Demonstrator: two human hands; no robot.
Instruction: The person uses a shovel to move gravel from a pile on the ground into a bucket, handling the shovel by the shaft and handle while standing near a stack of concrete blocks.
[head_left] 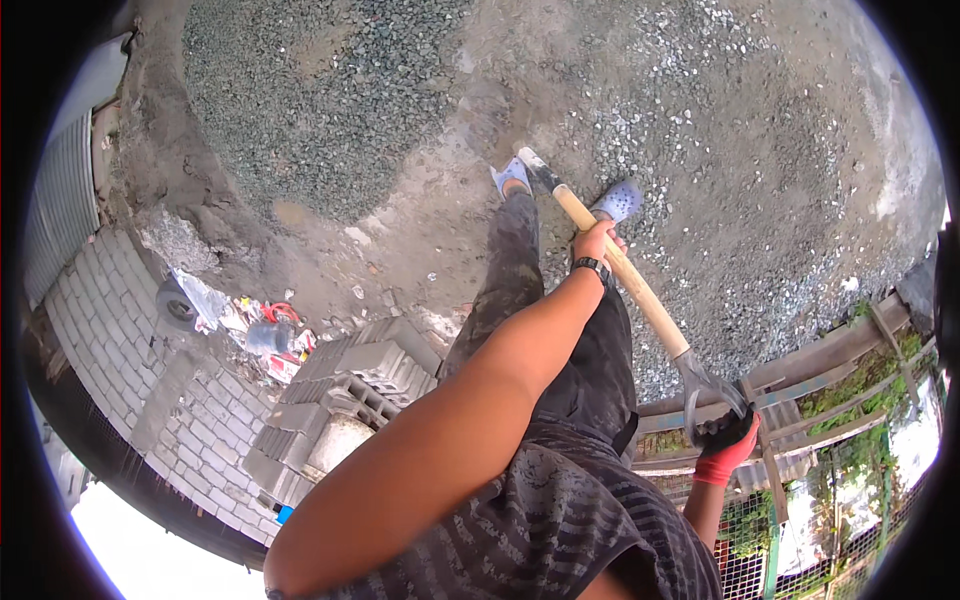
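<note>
A shovel (pixel 628 275) with a pale wooden shaft slants across in front of my legs. My left hand (pixel 597 241), bare and with a dark watch at the wrist, is wrapped round the middle of the shaft. My right hand (pixel 728 447), in a red and black glove, closes on the grey D-shaped handle (pixel 703 385) at the upper end. The shovel's blade (pixel 540 168) is seen nearly edge-on beside my left foot, so I cannot tell whether it carries anything. Pale clogs (pixel 620 201) with holes are on my feet.
A broad patch of grey gravel (pixel 320 110) spreads ahead on the left, and more stones (pixel 750 180) lie to the right. Stacked concrete blocks (pixel 345 375), litter with a plastic container (pixel 268 338), a tyre (pixel 177 305) and a block wall (pixel 110 320) are at left. A wooden fence (pixel 820 350) borders the right.
</note>
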